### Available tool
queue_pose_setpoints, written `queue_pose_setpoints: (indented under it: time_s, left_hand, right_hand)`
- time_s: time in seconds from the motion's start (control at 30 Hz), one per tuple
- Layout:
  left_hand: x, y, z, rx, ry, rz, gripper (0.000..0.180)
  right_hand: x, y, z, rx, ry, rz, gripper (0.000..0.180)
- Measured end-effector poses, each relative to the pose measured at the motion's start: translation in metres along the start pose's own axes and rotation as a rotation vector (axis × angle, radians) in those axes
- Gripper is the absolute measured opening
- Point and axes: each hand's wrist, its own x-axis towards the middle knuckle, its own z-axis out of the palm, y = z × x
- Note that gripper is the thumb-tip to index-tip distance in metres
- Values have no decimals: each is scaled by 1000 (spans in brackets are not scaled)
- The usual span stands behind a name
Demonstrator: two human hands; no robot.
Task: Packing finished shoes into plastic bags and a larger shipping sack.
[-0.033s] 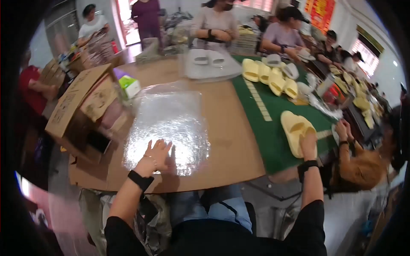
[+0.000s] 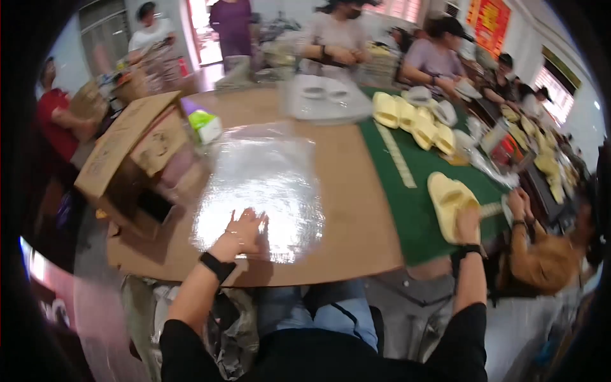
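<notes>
My left hand (image 2: 244,233) rests palm-down with fingers apart on a stack of clear, shiny plastic bags (image 2: 267,169), on the brown cardboard tabletop (image 2: 347,210). Over on the right, my right hand (image 2: 469,223) grips the near end of pale yellow slide slippers (image 2: 447,198), which lie on a green mat (image 2: 414,223). My fingertips there are partly hidden, and I cannot tell whether one slipper or a pair is under them.
An open cardboard box (image 2: 130,153) stands at the left, with a green-and-purple packet (image 2: 205,126) by it. More yellow slippers (image 2: 420,124) sit farther back on the mat. White slippers (image 2: 326,94) lie on clear plastic at the far side. A co-worker's hands (image 2: 519,205) are close at the right.
The whole view has shifted slightly, so things appear a little farther right. Both hands keep their places on the bags and the slippers.
</notes>
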Motion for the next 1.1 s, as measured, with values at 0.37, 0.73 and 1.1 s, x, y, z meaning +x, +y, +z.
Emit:
queue_pose_setpoints:
  time_s: [0.37, 0.73, 1.1]
  left_hand:
    - [7, 14, 39, -121, 140, 28, 34]
    - [-12, 28, 32, -60, 241, 58, 79]
    - [-13, 32, 54, -160, 313, 60, 56]
  right_hand:
    - [46, -78, 22, 379, -210, 309, 30]
    - [46, -201, -24, 267, -510, 78, 55]
    - [48, -185, 7, 145, -574, -88, 61]
